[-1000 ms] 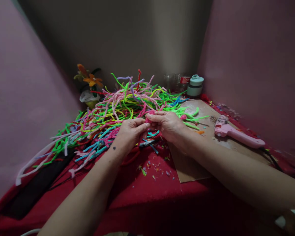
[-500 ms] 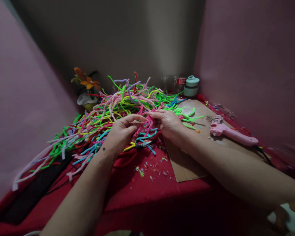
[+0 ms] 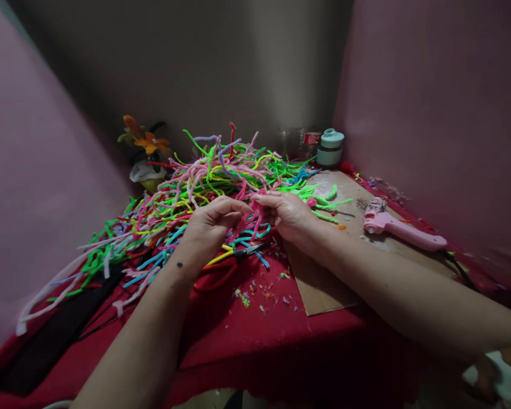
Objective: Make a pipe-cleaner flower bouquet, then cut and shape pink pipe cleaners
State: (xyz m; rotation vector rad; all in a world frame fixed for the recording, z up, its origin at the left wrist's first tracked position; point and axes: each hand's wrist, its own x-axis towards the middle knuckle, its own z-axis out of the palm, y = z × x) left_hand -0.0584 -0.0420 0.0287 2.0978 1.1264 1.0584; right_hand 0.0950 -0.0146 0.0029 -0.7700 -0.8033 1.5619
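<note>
My right hand (image 3: 288, 213) pinches a bright pink fuzzy stem piece (image 3: 258, 215) between thumb and fingers. Close on its left, my left hand (image 3: 221, 220) has its fingers curled together at the pink piece's edge; whether it grips a strand there is hidden. Behind both hands lies a large tangled heap of fuzzy stems (image 3: 215, 173) in pink, green, yellow and purple. Scissors (image 3: 242, 251) with yellow and red on their handles rest just below the hands, partly covered by my left hand.
A pink glue gun (image 3: 402, 230) lies on a cardboard sheet (image 3: 323, 289) at right. Behind stand a teal-lidded jar (image 3: 330, 149) and an orange flower (image 3: 152, 143) in a pot. Small scraps (image 3: 242, 298) dot the red cloth (image 3: 238, 335).
My left hand has shifted slightly left, and its fingers are more curled. My right hand remains nearly in place with the pink piece. The view has moved slightly.
</note>
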